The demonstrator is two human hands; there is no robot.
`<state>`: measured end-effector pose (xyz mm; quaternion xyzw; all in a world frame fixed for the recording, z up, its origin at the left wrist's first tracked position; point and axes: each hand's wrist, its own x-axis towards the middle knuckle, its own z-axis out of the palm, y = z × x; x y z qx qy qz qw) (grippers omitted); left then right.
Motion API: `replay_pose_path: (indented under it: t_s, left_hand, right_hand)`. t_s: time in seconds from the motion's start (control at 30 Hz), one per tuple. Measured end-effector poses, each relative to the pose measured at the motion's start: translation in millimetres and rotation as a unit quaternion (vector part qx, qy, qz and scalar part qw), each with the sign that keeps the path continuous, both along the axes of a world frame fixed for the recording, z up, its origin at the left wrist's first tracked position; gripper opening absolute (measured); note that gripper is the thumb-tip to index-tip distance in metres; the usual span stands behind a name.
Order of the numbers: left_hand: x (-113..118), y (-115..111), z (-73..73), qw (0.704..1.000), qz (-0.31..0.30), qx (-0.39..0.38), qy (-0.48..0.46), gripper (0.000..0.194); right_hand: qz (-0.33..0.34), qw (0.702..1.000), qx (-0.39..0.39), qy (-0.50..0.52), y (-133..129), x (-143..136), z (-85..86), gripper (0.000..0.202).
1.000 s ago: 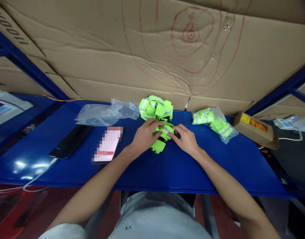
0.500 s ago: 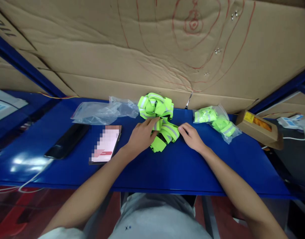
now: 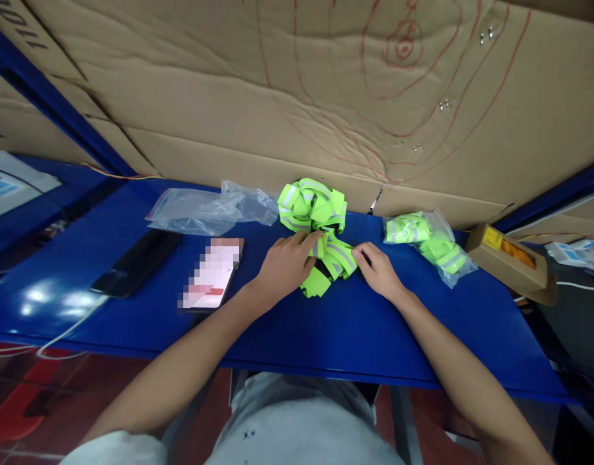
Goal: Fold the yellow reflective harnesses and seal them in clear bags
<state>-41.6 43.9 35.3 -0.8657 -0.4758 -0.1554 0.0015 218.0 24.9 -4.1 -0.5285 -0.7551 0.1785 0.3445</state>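
In the head view, a neon-yellow reflective strap bundle [image 3: 320, 279] with silvery stripes lies in loose folds on the blue table [image 3: 345, 342]. My left hand [image 3: 286, 261] is closed over its left side, thumb and fingers around a fold. At the right edge, my right hand [image 3: 378, 272] has its thumb and index finger pinched on the band, the other fingers curled in. Just behind, touching or nearly so, sits a second bundle of the same reflective strap [image 3: 311, 205], coiled into a rounder heap.
Left of the bundles lie clear plastic bags [image 3: 200, 210], a lit phone [image 3: 214, 271] and a black device [image 3: 132, 265] with a white cable. To the right are bagged neon straps [image 3: 430, 242] and a small cardboard box [image 3: 507, 261]. A cardboard panel [image 3: 204, 97] stands behind.
The camera view has shifted slightly, so everything appears a little further right. Both hands keep their places on the strap bundle.
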Motion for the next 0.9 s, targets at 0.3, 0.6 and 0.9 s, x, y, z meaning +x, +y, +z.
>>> replay_pose_path:
  t_s: [0.3,0.6,0.9]
  left_hand:
    - [1.4,1.3,-1.1,1.0,0.001,0.0,0.009,0.052]
    - [3.6,1.9,-2.6,1.0,0.006,-0.023,0.007,0.056]
    - [3.1,-2.8,-2.9,1.0,-0.009,0.007,0.025,0.053]
  right_hand:
    - [0.013,0.999,-0.002,-0.036,-2.8,1.0,3.1,0.035]
    - [0.021,0.995,-0.008,-0.093,-5.8,1.4,3.4,0.036]
    - [0.032,0.995,-0.006,-0.095,-4.7,4.1,4.1,0.041]
